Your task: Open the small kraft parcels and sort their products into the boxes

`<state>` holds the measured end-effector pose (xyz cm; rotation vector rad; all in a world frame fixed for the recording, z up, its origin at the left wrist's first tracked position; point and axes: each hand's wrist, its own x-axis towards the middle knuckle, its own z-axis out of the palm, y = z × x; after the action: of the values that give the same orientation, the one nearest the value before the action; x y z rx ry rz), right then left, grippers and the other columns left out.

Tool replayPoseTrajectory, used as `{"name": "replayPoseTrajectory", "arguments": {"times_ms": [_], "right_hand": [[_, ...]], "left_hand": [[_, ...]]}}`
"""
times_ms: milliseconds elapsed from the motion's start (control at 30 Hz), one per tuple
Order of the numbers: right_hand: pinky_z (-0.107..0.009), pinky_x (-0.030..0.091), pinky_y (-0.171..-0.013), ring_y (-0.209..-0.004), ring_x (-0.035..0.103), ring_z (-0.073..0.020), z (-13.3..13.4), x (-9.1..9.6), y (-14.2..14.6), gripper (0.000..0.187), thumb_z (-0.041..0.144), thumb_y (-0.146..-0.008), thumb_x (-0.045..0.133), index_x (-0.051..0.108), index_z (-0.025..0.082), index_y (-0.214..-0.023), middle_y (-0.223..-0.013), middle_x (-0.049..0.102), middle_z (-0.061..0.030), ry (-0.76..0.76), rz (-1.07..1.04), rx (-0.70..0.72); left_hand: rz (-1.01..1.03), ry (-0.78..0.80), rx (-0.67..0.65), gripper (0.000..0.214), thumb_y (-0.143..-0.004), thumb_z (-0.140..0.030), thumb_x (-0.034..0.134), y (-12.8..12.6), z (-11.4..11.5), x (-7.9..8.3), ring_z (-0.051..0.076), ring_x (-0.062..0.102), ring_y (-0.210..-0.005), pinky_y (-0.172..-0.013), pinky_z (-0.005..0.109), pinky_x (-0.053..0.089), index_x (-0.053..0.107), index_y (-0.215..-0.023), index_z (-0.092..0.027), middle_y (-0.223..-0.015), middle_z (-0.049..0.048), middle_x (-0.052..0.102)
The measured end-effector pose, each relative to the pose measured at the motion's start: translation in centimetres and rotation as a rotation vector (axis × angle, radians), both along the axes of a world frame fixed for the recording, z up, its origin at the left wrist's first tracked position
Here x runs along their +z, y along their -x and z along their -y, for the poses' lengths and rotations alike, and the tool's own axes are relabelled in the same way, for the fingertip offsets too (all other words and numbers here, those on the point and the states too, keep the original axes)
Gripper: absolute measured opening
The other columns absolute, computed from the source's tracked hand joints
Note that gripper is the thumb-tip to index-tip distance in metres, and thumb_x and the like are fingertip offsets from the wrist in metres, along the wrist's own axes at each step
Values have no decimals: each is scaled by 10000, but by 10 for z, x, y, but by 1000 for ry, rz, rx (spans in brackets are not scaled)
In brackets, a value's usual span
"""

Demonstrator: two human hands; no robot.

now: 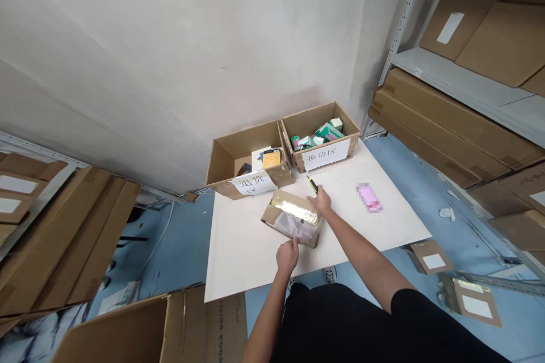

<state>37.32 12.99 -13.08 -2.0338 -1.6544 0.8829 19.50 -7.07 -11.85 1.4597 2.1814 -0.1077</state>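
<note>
A small cardboard parcel (292, 215) with shiny tape and clear plastic lies in the middle of a white table (238, 249). My left hand (287, 255) is closed at the parcel's near edge, pinching the plastic. My right hand (320, 201) rests on the parcel's far right corner, fingers curled against it. A yellow and black cutter (313, 184) lies on the table just beyond my right hand.
Two open labelled cartons stand at the table's far edge: the left carton (244, 167) holds flat items, the right carton (323, 136) holds several green boxes. A pink item (368, 197) lies to the right. Shelves with cartons (460, 119) flank the right; a large carton (170, 326) stands near left.
</note>
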Motion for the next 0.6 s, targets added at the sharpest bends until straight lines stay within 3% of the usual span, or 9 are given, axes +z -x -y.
{"name": "replayPoseTrajectory", "arguments": {"times_ms": [100, 167, 267, 367, 467, 600], "right_hand": [[-292, 443, -752, -987, 697, -267, 12, 3, -22, 498, 563, -922, 699, 498, 233, -1238, -1052, 734, -80, -53, -24, -76], [-293, 439, -717, -942, 703, -272, 37, -3, -32, 548, 623, -917, 669, 495, 226, -1252, -1011, 735, -77, -14, -45, -122], [-286, 428, -662, -886, 716, -273, 81, -18, -32, 553, 648, -880, 701, 514, 231, -1191, -989, 745, -70, 122, -86, -81], [-280, 438, -669, -931, 729, -271, 107, -31, -20, 448, 591, -922, 675, 518, 241, -1154, -1023, 754, -71, 148, -114, -84], [-272, 439, -678, -962, 732, -263, 102, -34, -15, 358, 528, -965, 636, 513, 248, -1151, -1020, 755, -65, 152, -96, -118], [-265, 430, -696, -946, 718, -248, 68, -29, -19, 317, 459, -959, 659, 508, 248, -1141, -1024, 750, -54, 146, -66, -107]], "left_hand": [[-65, -188, -109, 451, -1062, -456, 406, 16, -22, 15, 293, 705, -1144, -950, 368, 525, 740, -1285, -250, -1237, 129, 762], [-80, -294, -286, 508, -1007, -479, 542, 33, -50, 24, 311, 585, -1349, -1102, 395, 479, 620, -1466, -276, -1440, 119, 657], [-90, -261, -540, 846, -862, -514, 750, 53, -99, 31, 382, 288, -1584, -1254, 507, 334, 413, -1625, -369, -1698, 68, 395], [-88, -188, -643, 880, -885, -590, 703, 61, -143, 28, 367, 134, -1641, -1305, 524, 210, 335, -1660, -394, -1770, 26, 252], [-94, -92, -655, 870, -904, -653, 644, 64, -167, 19, 357, 126, -1645, -1309, 524, 180, 329, -1665, -374, -1765, 43, 268], [-154, -44, -603, 876, -887, -669, 656, 72, -164, 4, 371, 187, -1625, -1295, 526, 214, 367, -1649, -350, -1742, 71, 316]]}}
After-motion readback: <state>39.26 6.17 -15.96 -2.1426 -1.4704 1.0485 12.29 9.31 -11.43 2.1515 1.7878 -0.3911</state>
